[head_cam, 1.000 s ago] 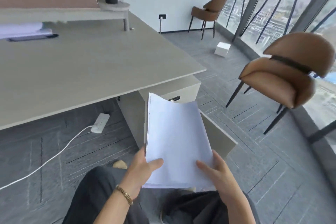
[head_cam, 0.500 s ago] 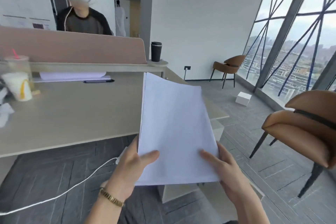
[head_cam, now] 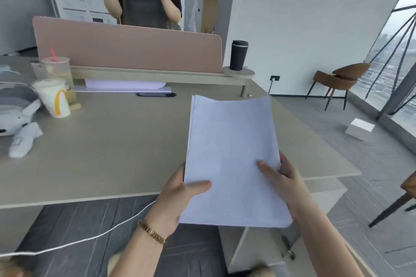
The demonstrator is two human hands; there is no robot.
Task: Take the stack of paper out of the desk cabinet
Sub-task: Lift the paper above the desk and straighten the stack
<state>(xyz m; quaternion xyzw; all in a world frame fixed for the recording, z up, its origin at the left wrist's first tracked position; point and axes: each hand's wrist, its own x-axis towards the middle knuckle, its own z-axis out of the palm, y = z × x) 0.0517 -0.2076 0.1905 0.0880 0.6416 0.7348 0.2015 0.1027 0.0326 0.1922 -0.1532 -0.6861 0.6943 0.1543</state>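
Observation:
I hold a white stack of paper [head_cam: 231, 153] in both hands, raised above the front right part of the beige desk [head_cam: 117, 146]. My left hand [head_cam: 177, 200], with a gold bracelet on its wrist, grips the stack's lower left edge, thumb on top. My right hand [head_cam: 283, 177] grips the lower right edge. The stack's far end curls slightly upward. Below the desk's right corner stands the desk cabinet [head_cam: 324, 193], with its door [head_cam: 254, 247] swung open toward me.
On the desk's left stand two drink cups [head_cam: 54, 101] and white items. A black tumbler [head_cam: 238, 55] sits on a shelf by the pink divider [head_cam: 128, 47]. A person stands behind it. Brown chairs [head_cam: 340, 78] and a white box [head_cam: 360, 128] are right; a white cable [head_cam: 90, 238] crosses the floor.
Both hands have lifted the stack from down by the open cabinet to above the desk top. My view has risen from the floor to the desk and divider.

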